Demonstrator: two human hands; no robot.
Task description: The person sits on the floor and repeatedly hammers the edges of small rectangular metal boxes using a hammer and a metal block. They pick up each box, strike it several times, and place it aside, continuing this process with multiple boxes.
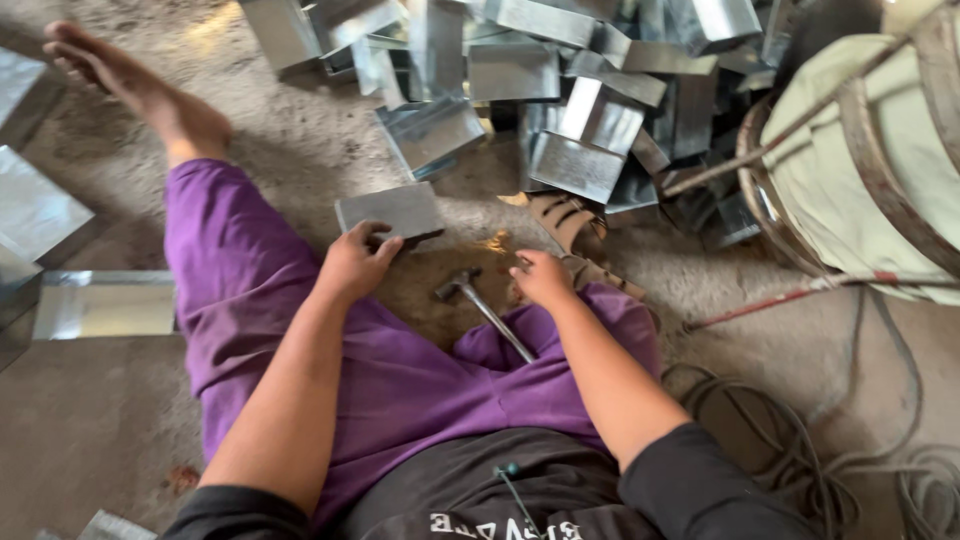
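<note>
Folded sheet-metal box lies flat on the dirt floor by my knee; my left hand grips its near edge, fingers curled over it. My right hand rests half-closed on the ground, holding nothing, beside the hammer. More metal boxes are heaped beyond, insides hidden.

Bare floor lies open leftward; the sheet-metal pile blocks ahead, cables clutter right.

We see no packages, labels, signs or screens here, only white lettering printed on the dark shirt hem.
</note>
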